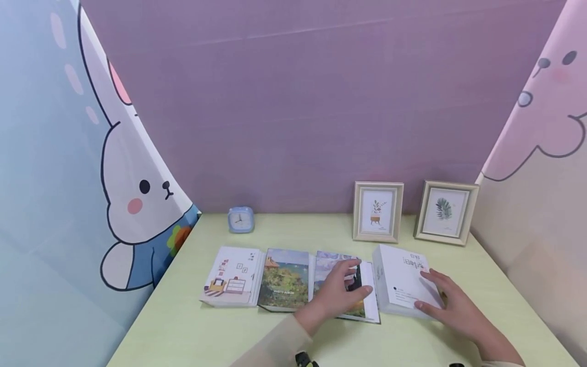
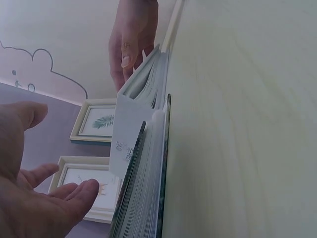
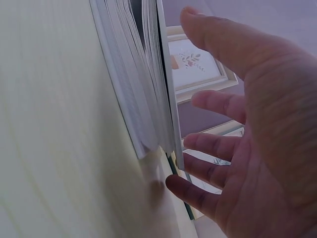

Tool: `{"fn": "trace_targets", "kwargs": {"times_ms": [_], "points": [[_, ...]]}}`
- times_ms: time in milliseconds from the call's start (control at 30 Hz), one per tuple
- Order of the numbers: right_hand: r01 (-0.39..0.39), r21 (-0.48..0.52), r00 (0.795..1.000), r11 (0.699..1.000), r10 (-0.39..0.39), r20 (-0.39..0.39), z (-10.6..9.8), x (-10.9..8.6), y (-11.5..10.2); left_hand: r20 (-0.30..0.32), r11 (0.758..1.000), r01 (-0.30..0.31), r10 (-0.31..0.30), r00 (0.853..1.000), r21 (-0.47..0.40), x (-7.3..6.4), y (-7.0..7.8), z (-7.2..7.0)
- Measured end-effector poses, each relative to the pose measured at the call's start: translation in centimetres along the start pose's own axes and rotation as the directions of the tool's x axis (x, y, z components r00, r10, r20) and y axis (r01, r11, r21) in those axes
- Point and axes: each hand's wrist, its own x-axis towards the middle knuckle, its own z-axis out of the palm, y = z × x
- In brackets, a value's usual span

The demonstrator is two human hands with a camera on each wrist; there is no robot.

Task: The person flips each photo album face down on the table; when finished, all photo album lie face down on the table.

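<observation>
Several photo albums lie in a row on the table. My left hand [image 1: 334, 294] hovers over the painted-cover album [image 1: 327, 262], third from the left, with its fingers apart. The left wrist view shows a gap between that hand [image 2: 39, 198] and the album's dark cover edge [image 2: 130, 186]. At the right end of the row lies a thick white album [image 1: 403, 285]. My right hand [image 1: 456, 306] is at its right edge, thumb and fingers spread. In the right wrist view the fingertips of this hand [image 3: 267, 129] are beside the white album's cover; contact is hard to tell.
Left of these lie a landscape-cover album [image 1: 286, 278] and a white album with a furniture drawing [image 1: 231, 272]. Behind stand a blue alarm clock [image 1: 241, 220] and two framed pictures, one of a potted plant [image 1: 378, 211], one of a leaf [image 1: 447, 211]. A purple backdrop [image 1: 293, 112] borders the table.
</observation>
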Motion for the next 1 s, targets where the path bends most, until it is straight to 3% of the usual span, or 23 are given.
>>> {"fn": "trace_targets", "kwargs": {"times_ms": [167,567,767,1000], "points": [[0.008,-0.054,1.0,0.999,-0.008,-0.003,0.0,-0.1,0.0,0.012,0.999,0.051,-0.05,0.999,-0.009,0.3,0.2,0.9],[-0.02,-0.062,1.0,0.998,0.022,0.02,-0.1,0.0,0.1,0.039,0.994,0.098,-0.097,0.995,-0.04,0.9,0.8,2.6],[0.011,-0.074,1.0,0.997,-0.013,-0.022,0.2,0.1,0.5,0.033,0.99,0.135,-0.134,0.99,-0.031,1.4,0.8,3.5],[0.002,-0.071,1.0,0.998,-0.002,-0.013,0.6,0.2,0.5,0.038,0.994,0.109,-0.109,0.993,0.006,1.6,0.5,3.9]]}}
